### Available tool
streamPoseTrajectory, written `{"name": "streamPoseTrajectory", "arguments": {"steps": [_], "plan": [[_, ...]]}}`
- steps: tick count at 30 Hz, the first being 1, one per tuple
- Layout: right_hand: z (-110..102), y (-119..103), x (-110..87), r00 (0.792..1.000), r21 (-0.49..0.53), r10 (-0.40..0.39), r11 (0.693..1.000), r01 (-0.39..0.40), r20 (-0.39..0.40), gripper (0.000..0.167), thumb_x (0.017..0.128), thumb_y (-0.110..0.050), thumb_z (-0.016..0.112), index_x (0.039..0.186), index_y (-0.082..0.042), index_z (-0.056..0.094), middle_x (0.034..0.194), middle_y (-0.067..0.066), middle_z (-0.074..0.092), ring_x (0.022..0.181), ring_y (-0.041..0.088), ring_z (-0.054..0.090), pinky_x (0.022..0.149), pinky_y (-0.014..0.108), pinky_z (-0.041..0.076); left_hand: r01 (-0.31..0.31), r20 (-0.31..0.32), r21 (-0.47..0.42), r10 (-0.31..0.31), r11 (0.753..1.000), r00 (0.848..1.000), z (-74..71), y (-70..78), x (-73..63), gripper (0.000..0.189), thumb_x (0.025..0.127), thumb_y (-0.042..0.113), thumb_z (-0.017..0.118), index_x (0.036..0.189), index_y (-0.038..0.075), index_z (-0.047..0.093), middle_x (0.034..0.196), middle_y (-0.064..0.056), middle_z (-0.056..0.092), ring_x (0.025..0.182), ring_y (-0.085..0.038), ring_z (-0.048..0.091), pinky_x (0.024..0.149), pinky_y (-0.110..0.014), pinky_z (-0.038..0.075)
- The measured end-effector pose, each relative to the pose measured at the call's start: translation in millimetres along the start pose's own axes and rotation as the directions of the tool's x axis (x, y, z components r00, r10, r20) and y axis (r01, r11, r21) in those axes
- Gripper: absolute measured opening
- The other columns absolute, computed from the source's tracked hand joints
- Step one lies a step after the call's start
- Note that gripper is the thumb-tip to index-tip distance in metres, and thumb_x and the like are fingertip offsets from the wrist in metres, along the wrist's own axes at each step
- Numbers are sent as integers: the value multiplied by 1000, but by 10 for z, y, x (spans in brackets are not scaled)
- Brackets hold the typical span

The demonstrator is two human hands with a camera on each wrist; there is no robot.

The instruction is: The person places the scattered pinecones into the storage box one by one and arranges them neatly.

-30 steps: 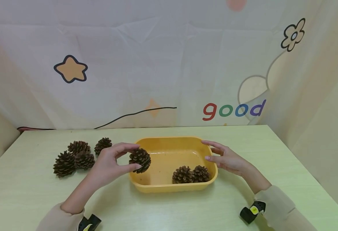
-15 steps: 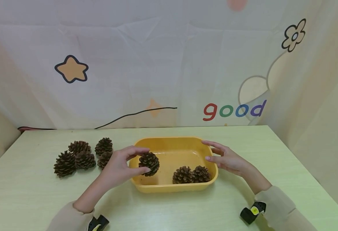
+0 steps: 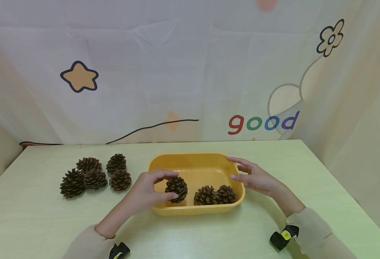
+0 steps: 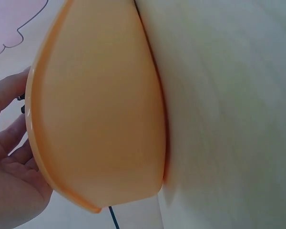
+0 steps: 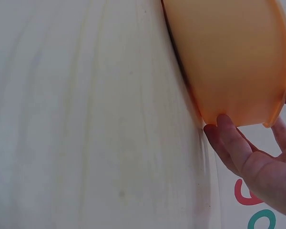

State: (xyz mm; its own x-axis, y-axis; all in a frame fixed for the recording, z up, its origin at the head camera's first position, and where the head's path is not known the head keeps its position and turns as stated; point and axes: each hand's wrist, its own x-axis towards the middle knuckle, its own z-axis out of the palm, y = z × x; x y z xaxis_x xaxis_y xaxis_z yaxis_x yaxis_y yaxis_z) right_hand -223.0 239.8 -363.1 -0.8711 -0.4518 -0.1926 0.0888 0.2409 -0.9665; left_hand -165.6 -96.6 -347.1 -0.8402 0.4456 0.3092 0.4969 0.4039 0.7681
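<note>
The left hand (image 3: 148, 189) pinches a rounded brown pine cone with woody, layered scales (image 3: 177, 189) between thumb and fingers at its sides, a light hold that probably suits such a ridged surface. That cone sits within the near-left part of a yellow, round-cornered plastic tray (image 3: 190, 211), at about 8 o'clock from its centre; whether it touches the floor there I cannot tell.

The right hand (image 3: 258, 178) grasps the tray at 2 to 3 o'clock, thumb at the rim and fingertips against the outer wall, seemingly to stop it sliding while the other hand works. The wrist views show that wall smooth, faintly glossy, sloping outward from base to lip.

Inside, at 4 to 5 o'clock, a pair of similar brown pine cones (image 3: 206, 196) lies side by side against the near wall, which leaves the far part bare. Out at 9 o'clock, well apart from the tray, a loose group of five brown pine cones (image 3: 95, 179) rests on the pale green, faintly grained bench (image 3: 190, 237), apparently within the left hand's easy reach.
</note>
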Motion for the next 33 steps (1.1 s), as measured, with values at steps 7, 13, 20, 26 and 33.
{"name": "streamPoseTrajectory", "arguments": {"steps": [7, 13, 20, 26, 33], "plan": [[1, -9, 4, 1000, 4, 2, 1000, -2, 4, 66, 87, -19, 63, 143, -12, 28, 145, 25, 19, 114, 31, 49, 89, 39, 48, -6, 31, 4, 6, 1000, 1000, 47, 4, 23, 48, 72, 11, 77, 116, 3, 60, 116, -6, 61, 104, -23, 57, 95, -37, 45], [-1, -8, 8, 1000, 9, -4, 1000, 4, 8, 66, 87, -19, 62, 143, -11, 28, 145, 25, 20, 114, 31, 49, 89, 39, 48, 22, 79, 35, -25, 999, 997, 71, 14, 45, 47, 74, 14, 76, 117, 5, 60, 118, -6, 59, 106, -24, 55, 95, -40, 44], [9, -10, 7, 1000, 4, 7, 1000, -7, -7, 67, 86, -20, 63, 143, -11, 28, 146, 25, 19, 118, 36, 45, 90, 40, 47, 65, 119, 74, -73, 995, 990, 91, 42, 63, 47, 75, 14, 75, 118, 6, 60, 117, -4, 60, 107, -23, 54, 96, -40, 43], [7, 1, 12, 1000, -4, 12, 1000, -12, -11, 68, 86, -21, 64, 143, -12, 28, 145, 25, 20, 118, 36, 46, 89, 40, 48, 74, 144, 121, -91, 990, 985, 124, 48, 83, 46, 73, 12, 76, 117, 5, 60, 114, -3, 61, 104, -21, 55, 94, -39, 45], [5, -4, 7, 1000, 2, 6, 1000, -6, -5, 67, 87, -19, 63, 143, -11, 28, 145, 25, 20, 117, 36, 46, 89, 40, 48, 50, 177, 155, -78, 987, 981, 145, 42, 117, 46, 72, 12, 77, 115, 5, 61, 113, -4, 62, 103, -21, 56, 91, -39, 46]]}}
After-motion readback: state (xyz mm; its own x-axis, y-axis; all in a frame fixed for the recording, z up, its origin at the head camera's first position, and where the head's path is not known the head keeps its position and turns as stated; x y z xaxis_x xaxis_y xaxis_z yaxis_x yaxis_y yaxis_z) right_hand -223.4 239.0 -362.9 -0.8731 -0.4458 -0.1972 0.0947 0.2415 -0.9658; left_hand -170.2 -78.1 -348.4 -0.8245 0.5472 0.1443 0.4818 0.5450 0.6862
